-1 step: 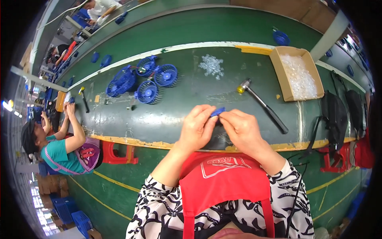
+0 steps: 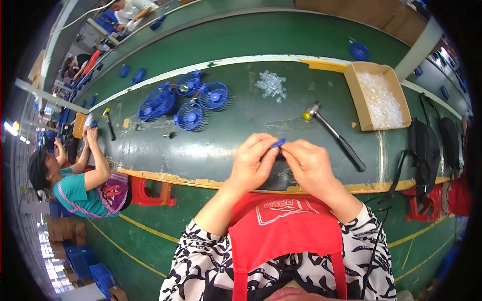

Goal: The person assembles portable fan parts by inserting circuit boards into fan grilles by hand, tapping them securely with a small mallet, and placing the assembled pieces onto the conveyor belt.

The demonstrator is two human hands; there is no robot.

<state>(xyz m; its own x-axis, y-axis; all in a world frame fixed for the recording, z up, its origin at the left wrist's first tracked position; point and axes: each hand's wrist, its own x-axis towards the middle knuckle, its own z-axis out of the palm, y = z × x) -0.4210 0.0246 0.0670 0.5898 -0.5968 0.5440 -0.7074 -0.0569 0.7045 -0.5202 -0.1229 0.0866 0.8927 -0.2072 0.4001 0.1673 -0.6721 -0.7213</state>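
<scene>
Above the near edge of the dark workbench, my two hands meet around a small blue plastic piece (image 2: 278,143). My left hand (image 2: 252,161) pinches it from one side, thumb and fingers closed. From the other side, the fingertips of my right hand (image 2: 311,163) press on it. Most of the piece is hidden by my fingers, so its exact kind does not show. Beyond my right hand lies a hammer (image 2: 335,136) with a yellow-tipped head and a black grip. Several blue round fan housings (image 2: 190,116) with slatted rims lie to the left, with thin wires between some.
A pile of small clear plastic parts (image 2: 271,85) lies at the bench's middle. At the right stands a cardboard box (image 2: 355,95) of clear pieces, beside a black bag (image 2: 424,150). A co-worker (image 2: 83,178) sits at the left near another hammer (image 2: 108,124). A green conveyor belt (image 2: 241,37) runs behind.
The whole view has shifted slightly. Between my fingers the blue piece sits at a somewhat different angle, and less of it shows. Both hands keep their grip.
</scene>
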